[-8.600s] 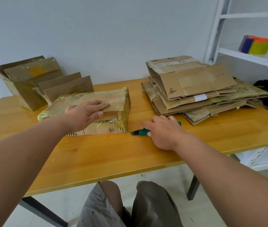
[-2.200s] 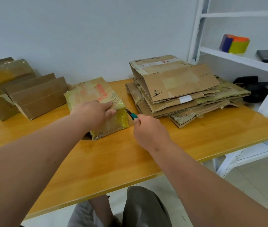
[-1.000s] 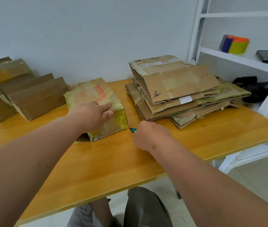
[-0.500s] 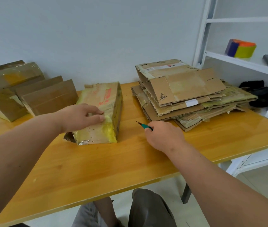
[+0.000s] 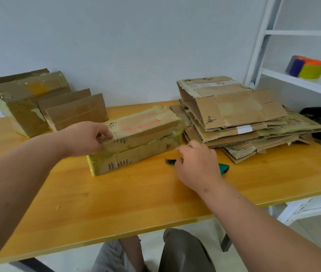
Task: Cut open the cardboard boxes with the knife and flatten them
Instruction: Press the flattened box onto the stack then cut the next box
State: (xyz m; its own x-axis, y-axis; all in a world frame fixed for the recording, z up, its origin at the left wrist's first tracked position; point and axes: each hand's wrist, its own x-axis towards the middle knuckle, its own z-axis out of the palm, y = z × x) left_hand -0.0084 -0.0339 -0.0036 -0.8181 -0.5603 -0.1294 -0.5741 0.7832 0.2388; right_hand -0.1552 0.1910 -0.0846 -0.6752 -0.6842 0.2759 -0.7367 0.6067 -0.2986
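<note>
Risk centres on the knife [image 5: 196, 165], which lies on the table [image 5: 116, 203] under the right hand [image 5: 197, 165]. Its dark blade tip points left toward the box [image 5: 136, 142], and its green handle end shows to the right of the hand. The right hand's fingers are loosely spread above the knife; whether they touch it cannot be told, and no grasp is visible.

The left hand [image 5: 85, 139] grips the top left edge of the box, with its thumb on the top face. The box sits mid-table, taped in yellow, just beside the flattened stack [image 5: 234, 118] on the right. A slit appears to run along its near side. More unflattened boxes [image 5: 37, 103] stand at the rear left.

Probable hazards:
- Fingers could brush the exposed blade if the right hand reaches for the box without clearing the knife.
- Pulling the top panel up with the tape only partly cut may tear the cardboard or jerk the box toward the blade.
- Sliding the box right could push the knife off the table edge.
</note>
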